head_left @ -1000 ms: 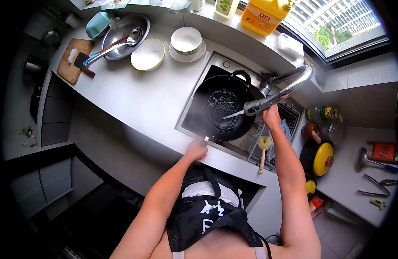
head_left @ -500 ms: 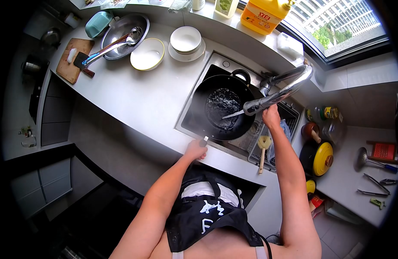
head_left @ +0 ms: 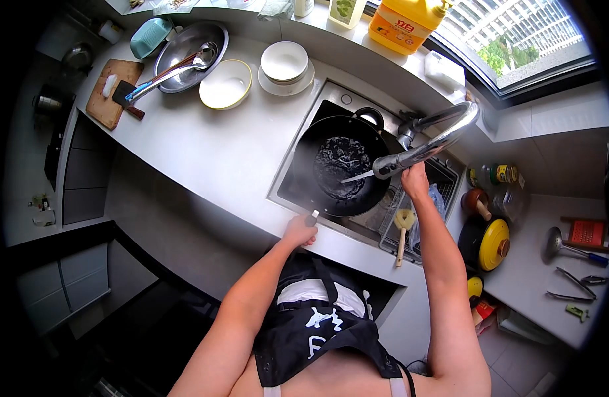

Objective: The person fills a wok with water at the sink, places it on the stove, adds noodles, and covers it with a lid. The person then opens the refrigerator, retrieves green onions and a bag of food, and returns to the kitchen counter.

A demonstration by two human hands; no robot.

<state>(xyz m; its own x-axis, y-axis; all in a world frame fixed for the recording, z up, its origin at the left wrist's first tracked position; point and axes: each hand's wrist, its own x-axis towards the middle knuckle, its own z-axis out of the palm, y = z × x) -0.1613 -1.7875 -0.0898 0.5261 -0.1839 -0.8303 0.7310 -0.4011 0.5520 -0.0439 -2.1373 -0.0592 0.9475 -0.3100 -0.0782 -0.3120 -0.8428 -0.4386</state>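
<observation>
In the head view, a black wok [head_left: 304, 149] rests in the sink [head_left: 286, 185], tilted slightly, with water pooled and rippling inside. My left hand [head_left: 300, 230] is closed around the wok's handle [head_left: 312, 218] at the front edge of the counter. Water runs in a stream from the chrome faucet [head_left: 400, 163] into the wok. My right hand [head_left: 415, 177] is closed at the faucet's spray head, its fingers partly hidden behind the metal. Beside the wok, a wooden-handled scrub brush [head_left: 402, 231] leans on a wire basket [head_left: 390, 241].
Left along the counter are stacked white bowls [head_left: 284, 61], a yellow-rimmed bowl [head_left: 225, 85], a metal basin [head_left: 185, 63] with utensils, and a cutting board [head_left: 116, 99]. A yellow detergent jug [head_left: 400, 26] stands on the sill. A yellow-lidded pot [head_left: 493, 243] sits at right.
The water in the wok ripples differently. The wok and faucet have shifted very slightly; both hands keep nearly the same positions.
</observation>
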